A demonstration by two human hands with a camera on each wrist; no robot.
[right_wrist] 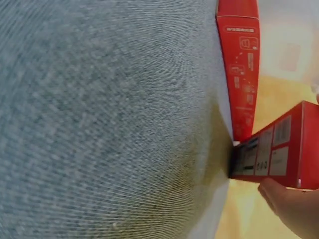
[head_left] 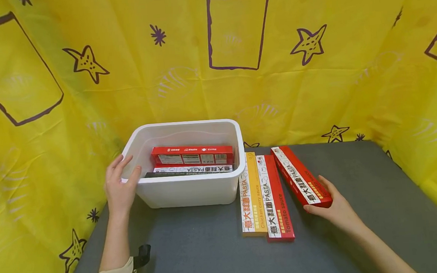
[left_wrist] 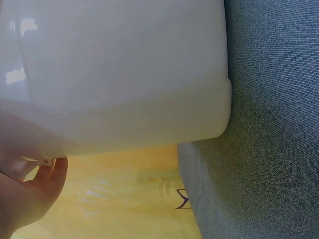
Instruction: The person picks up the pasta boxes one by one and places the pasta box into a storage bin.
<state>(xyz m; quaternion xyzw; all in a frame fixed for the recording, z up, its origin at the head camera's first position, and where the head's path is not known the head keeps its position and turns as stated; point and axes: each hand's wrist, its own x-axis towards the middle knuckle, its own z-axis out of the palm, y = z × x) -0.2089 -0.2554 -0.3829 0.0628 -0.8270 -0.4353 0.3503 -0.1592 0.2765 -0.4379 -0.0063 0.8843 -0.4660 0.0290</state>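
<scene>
My right hand (head_left: 341, 212) grips the near end of a red tomato pasta box (head_left: 301, 176), thumb on one side and fingers on the other. In the right wrist view that end is tilted up off the grey cloth, with the far end low near the cloth. A white plastic bin (head_left: 192, 192) stands at the left, and my left hand (head_left: 120, 185) holds its near left rim corner. Inside the bin lie a red box (head_left: 193, 154), a white-faced pasta box (head_left: 194, 169) and a dark box (head_left: 173, 174), partly hidden by the front wall.
Between the bin and the held box, a yellow chicken curry pasta box (head_left: 250, 202) and another red tomato pasta box (head_left: 275, 200) lie side by side. All rests on a grey cloth-covered table (head_left: 196, 249), with yellow patterned curtains (head_left: 184, 92) behind and at both sides.
</scene>
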